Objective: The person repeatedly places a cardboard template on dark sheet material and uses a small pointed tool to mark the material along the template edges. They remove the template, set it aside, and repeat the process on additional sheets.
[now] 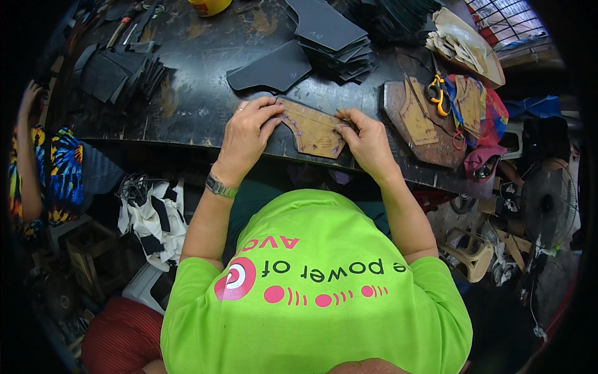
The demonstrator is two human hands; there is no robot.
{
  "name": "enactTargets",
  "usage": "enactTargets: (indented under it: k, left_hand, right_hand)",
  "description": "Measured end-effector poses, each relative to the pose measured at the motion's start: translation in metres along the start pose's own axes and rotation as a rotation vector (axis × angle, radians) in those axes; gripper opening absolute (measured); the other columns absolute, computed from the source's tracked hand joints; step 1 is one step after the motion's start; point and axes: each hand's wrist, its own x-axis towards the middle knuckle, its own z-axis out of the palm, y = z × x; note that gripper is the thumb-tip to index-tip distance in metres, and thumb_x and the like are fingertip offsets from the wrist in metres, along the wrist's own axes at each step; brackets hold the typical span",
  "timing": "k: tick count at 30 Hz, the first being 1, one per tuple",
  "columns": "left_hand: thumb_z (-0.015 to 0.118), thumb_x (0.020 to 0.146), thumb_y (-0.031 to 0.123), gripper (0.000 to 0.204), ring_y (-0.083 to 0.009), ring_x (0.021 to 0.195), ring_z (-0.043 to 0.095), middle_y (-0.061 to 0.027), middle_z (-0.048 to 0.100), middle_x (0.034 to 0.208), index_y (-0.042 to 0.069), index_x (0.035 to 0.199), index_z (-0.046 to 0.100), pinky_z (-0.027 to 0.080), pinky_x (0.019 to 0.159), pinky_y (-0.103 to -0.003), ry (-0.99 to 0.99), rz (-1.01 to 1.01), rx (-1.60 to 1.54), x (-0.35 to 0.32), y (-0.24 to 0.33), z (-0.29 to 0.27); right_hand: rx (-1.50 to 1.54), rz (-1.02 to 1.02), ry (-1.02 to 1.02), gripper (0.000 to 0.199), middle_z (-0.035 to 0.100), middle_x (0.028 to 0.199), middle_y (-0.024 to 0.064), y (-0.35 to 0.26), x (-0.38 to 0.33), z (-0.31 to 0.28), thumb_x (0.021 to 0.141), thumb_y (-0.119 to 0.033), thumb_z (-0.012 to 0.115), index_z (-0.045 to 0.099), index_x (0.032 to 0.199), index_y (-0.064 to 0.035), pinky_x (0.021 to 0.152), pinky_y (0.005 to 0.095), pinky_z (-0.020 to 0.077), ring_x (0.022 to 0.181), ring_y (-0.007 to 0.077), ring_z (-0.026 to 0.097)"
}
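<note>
A brown cardboard pattern piece (313,129) with pen marks lies at the table's front edge, a dark rim showing along its border. My left hand (245,129) grips its left end, thumb and fingertips closed on the edge. The fingers of my right hand (370,142) pinch its right end. Just beyond is a single dark cut piece (271,67) of similar outline, next to a thick stack of dark cut pieces (336,43). What lies beneath the pattern is mostly hidden.
At right, a worn wooden board (398,93) bears more cardboard patterns and orange-handled scissors (438,93). Behind it stands a box of light offcuts (492,65). More dark pieces (112,75) lie far left. A person in a tie-dye shirt (65,168) is at left; a fan (548,202) stands right.
</note>
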Motion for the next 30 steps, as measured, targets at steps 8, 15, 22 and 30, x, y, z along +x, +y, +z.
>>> enactTargets:
  k: [8,15,22,30]
  left_hand:
    - [0.077,0.089,0.006,0.021,-0.0301,0.101,0.073,-0.0114,0.076,0.112,0.004,0.11,0.079,0.057,0.09,-0.036,-0.001,-0.046,-0.041,0.003,-0.001,-0.003]
    - [0.076,0.089,0.005,0.02,-0.0292,0.097,0.074,-0.0109,0.076,0.108,0.003,0.108,0.079,0.058,0.088,-0.036,-0.01,-0.057,-0.079,0.004,-0.003,-0.005]
    - [0.077,0.088,0.006,0.018,-0.0298,0.096,0.074,-0.0103,0.076,0.107,0.002,0.105,0.079,0.059,0.086,-0.037,-0.014,-0.058,-0.057,0.007,0.001,-0.007]
    - [0.078,0.086,0.006,0.018,-0.0286,0.099,0.075,-0.0089,0.076,0.109,0.005,0.104,0.08,0.06,0.087,-0.036,0.019,-0.017,-0.036,0.001,0.0,-0.003]
  right_hand:
    - [-0.057,-0.024,0.034,0.02,0.074,0.106,0.023,0.002,-0.006,0.004,0.096,-0.009,0.068,0.072,0.114,-0.0012,0.083,0.0446,0.0574,0.096,0.0411,0.073]
    - [-0.047,-0.033,0.068,0.019,0.075,0.104,0.0215,-0.001,-0.007,0.007,0.095,-0.009,0.069,0.072,0.112,-0.0019,0.081,0.0442,0.0574,0.094,0.0402,0.073]
    - [-0.091,-0.064,0.05,0.022,0.076,0.101,0.0221,-0.002,-0.007,0.005,0.095,-0.007,0.071,0.071,0.115,0.0006,0.08,0.0387,0.0578,0.092,0.0364,0.076]
    - [-0.09,0.012,-0.067,0.025,0.076,0.102,0.0227,-0.005,0.002,-0.004,0.093,-0.006,0.075,0.072,0.117,0.0005,0.082,0.0355,0.0575,0.093,0.0339,0.077]
